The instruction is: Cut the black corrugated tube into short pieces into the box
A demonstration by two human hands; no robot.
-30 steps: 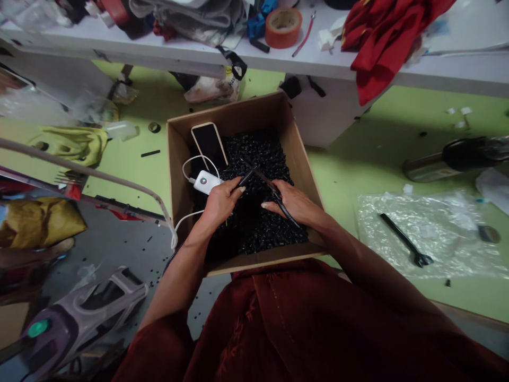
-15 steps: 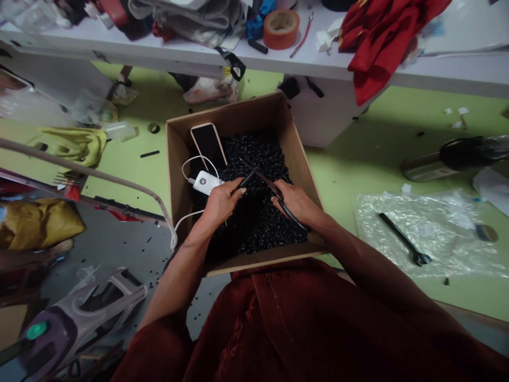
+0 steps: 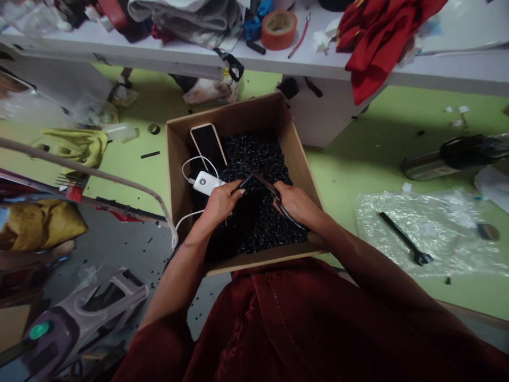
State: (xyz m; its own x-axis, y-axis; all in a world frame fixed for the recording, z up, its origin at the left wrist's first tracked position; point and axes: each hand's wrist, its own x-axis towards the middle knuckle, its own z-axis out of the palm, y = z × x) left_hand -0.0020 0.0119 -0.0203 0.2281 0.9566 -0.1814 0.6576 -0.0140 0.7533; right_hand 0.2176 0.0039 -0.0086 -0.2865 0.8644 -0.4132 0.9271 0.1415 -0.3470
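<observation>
Over an open cardboard box [image 3: 310, 175], both my hands work close together. My left hand [image 3: 220, 202] is closed, pinching a black ribbed strip [image 3: 247, 181] whose end sticks out toward the right. More of that strip shows behind my left wrist. My right hand [image 3: 296, 203] is wrapped round dark scissors [image 3: 265, 181], their blades pointing up and left, near the strip's end. Whether blade and strip touch is hard to see. A heap of small black pieces [image 3: 262, 146] fills much of the box. Beside my left hand lie a white power bank [image 3: 207, 182] and a phone [image 3: 209, 143].
A white cable [image 3: 159, 204] crosses the box's left wall. At right, a black tool-like piece [image 3: 405, 239] lies on a plastic bag [image 3: 374, 254], near a steel bottle [image 3: 423, 164]. A cluttered white shelf [image 3: 318, 66] runs behind, holding orange tape [image 3: 279, 31] and red cloth [image 3: 369, 69].
The strip's end has shifted slightly left and down with my left hand. The scissors' blade tips sit a little lower and farther right. The box contents look the same.
</observation>
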